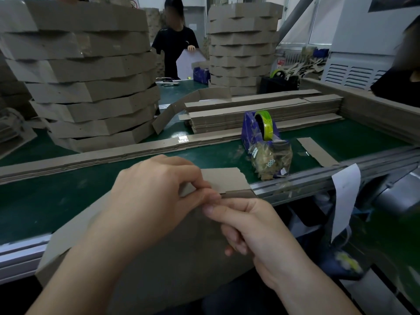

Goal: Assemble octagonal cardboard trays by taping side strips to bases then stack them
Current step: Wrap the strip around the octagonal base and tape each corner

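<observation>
- Both of my hands meet at the near edge of the green table [34, 208], fingertips almost touching.
- My left hand [156, 192] pinches the end of a side strip [227, 179] between thumb and forefinger.
- My right hand [247, 226], just below it, curls its fingers and pinches the top edge of a large cardboard panel [159, 258] that leans against the table's near edge.
- A blue tape dispenser [261, 130] stands beyond the strip, to the right.
- A stack of trays [91, 87] rises at far left.
</observation>
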